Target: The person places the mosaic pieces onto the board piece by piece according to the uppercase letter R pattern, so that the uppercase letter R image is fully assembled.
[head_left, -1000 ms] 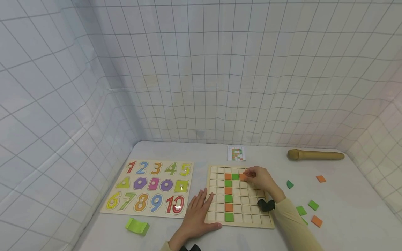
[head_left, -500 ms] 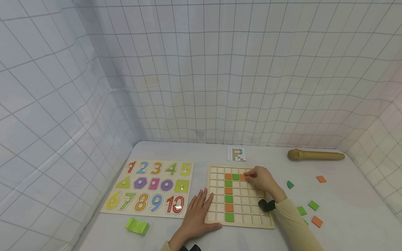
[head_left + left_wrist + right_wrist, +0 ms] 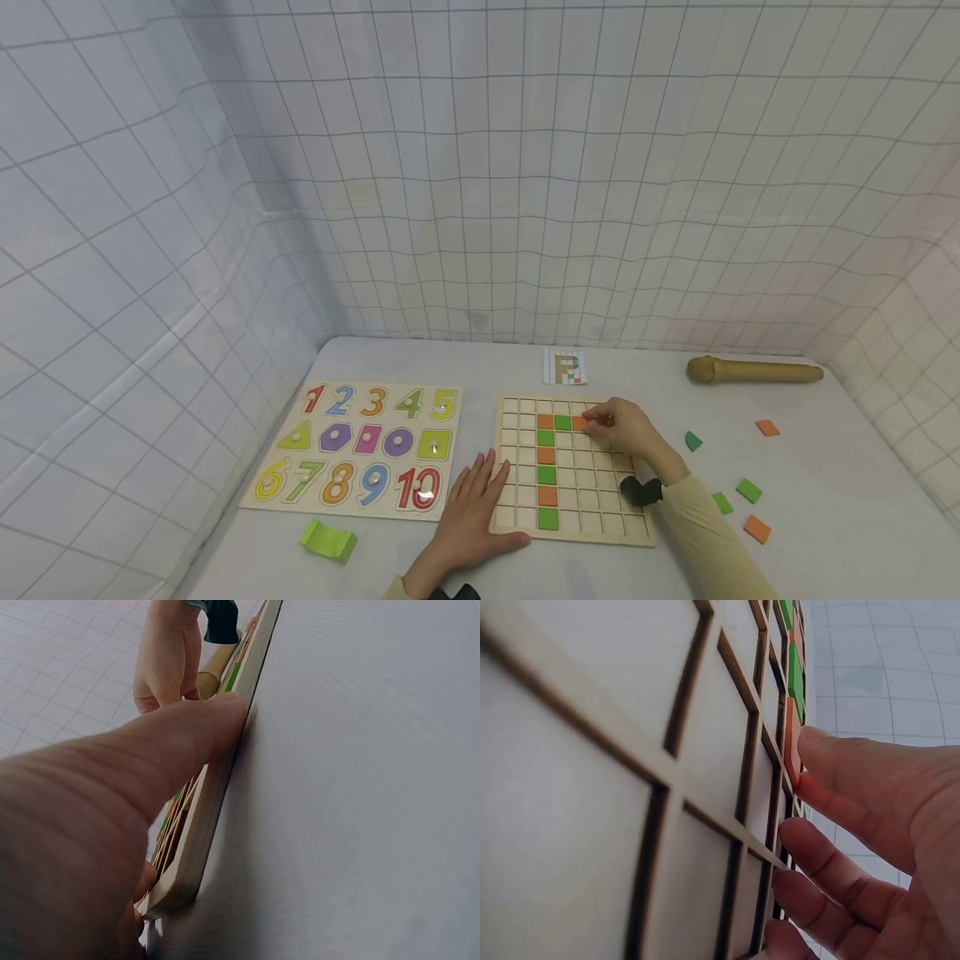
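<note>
A wooden grid board (image 3: 588, 504) lies before me, with green and orange square tiles set in one column and along an upper row. My right hand (image 3: 626, 429) is over its upper right part, thumb and forefinger pinching an orange tile (image 3: 579, 423) at the right end of that row. The right wrist view has this orange tile (image 3: 792, 742) low in its cell, the other fingers loosely bent beside the board. My left hand (image 3: 472, 512) rests with spread fingers on the board's left side. Its thumb (image 3: 217, 724) lies along the near edge.
Left of the board lies a number-and-shape knob puzzle (image 3: 352, 450), with a green curved block (image 3: 328, 542) in front. A small patterned card (image 3: 564, 367) lies behind the board. To the right are a brown microphone-shaped stick (image 3: 753, 371), loose orange tiles (image 3: 757, 529), green tiles (image 3: 748, 490) and a dark green quarter-round piece (image 3: 693, 441).
My right wrist and sleeve have shifted slightly to the right, covering a green piece near the sleeve. The fingers stay at the orange tile, and my left hand has not moved.
</note>
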`<state>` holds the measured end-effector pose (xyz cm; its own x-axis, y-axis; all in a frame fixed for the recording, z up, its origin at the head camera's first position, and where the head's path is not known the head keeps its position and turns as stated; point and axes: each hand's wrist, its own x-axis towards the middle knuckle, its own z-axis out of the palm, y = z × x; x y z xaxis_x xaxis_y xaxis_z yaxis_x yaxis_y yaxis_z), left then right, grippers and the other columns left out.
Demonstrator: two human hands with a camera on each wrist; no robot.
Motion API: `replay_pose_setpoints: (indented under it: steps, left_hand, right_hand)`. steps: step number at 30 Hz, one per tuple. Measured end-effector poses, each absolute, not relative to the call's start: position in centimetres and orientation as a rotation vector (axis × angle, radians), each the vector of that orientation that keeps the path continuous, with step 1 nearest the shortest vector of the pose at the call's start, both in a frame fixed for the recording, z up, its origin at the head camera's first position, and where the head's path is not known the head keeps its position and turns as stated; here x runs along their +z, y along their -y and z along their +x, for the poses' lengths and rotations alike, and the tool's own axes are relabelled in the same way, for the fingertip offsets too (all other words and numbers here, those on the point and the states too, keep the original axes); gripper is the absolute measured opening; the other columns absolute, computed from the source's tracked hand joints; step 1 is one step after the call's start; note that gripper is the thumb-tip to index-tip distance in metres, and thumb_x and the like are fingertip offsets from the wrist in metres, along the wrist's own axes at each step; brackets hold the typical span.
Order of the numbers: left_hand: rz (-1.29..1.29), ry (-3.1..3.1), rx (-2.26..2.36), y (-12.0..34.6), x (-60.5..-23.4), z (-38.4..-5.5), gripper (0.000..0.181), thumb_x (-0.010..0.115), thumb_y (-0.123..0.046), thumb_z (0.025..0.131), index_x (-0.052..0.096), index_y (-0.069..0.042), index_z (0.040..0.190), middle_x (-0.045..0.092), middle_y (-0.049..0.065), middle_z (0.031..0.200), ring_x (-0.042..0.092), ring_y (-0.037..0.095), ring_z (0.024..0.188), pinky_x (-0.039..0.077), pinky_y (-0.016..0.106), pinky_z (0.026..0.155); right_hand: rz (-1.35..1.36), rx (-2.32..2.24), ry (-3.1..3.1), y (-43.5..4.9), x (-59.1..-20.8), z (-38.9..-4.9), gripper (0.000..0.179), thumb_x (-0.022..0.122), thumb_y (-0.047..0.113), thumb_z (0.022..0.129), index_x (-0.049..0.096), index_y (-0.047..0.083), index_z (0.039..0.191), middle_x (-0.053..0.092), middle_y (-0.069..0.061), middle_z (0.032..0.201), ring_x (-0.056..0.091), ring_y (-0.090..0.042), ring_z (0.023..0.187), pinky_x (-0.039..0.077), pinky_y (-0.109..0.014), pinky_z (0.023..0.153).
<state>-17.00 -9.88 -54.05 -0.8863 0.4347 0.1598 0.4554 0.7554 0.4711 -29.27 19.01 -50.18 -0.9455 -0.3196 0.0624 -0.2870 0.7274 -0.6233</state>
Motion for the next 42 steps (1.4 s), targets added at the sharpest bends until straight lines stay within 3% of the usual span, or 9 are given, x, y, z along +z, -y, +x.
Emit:
replay_pose_setpoints:
  steps: [11,23,35,42]
  left_hand:
    - [-0.734,2.906,-0.812,9.9,-54.0,-17.0,0.096,0.062,-0.065,0.077,0.033,-0.006,0.148,0.017,0.016,0.155,0.01,0.032,0.142,0.011,0.047,0.112]
    - [-0.732,2.925,-0.808,9.9,-54.0,-17.1,0.097,0.061,-0.066,0.078,0.031,-0.006,0.148,0.016,0.015,0.156,0.01,0.031,0.142,0.011,0.048,0.112]
    - [-0.735,2.91,-0.814,9.9,-53.9,-17.1,0.096,0.062,-0.064,0.078,0.032,-0.006,0.148,0.018,0.016,0.155,0.011,0.032,0.142,0.013,0.049,0.111]
    - [-0.74,2.908,-0.8,9.9,-54.0,-17.1,0.096,0.062,-0.065,0.078,0.033,-0.005,0.148,0.018,0.017,0.155,0.012,0.033,0.142,0.014,0.049,0.111]
  right_hand:
    - [-0.552,-1.028,-2.911,-19.5,-50.1,-29.0,0.025,0.072,0.017,0.085,0.071,0.003,0.106,0.059,0.003,0.082,0.051,-0.013,0.073,0.045,-0.031,0.065]
    - [-0.505,-1.161,-3.054,-23.1,-49.5,-27.9,0.03,0.068,0.018,0.089,0.067,0.001,0.113,0.065,-0.009,0.096,0.061,-0.026,0.086,0.051,-0.041,0.068]
    - [-0.36,-1.178,-3.205,-27.8,-49.6,-26.6,0.029,0.07,0.018,0.088,0.068,0.001,0.111,0.066,-0.014,0.098,0.061,-0.033,0.087,0.05,-0.041,0.067]
    - [-0.19,-1.12,-3.155,-29.1,-49.3,-25.7,0.036,0.067,0.028,0.09,0.067,0.0,0.113,0.064,-0.017,0.105,0.057,-0.035,0.094,0.049,-0.039,0.068]
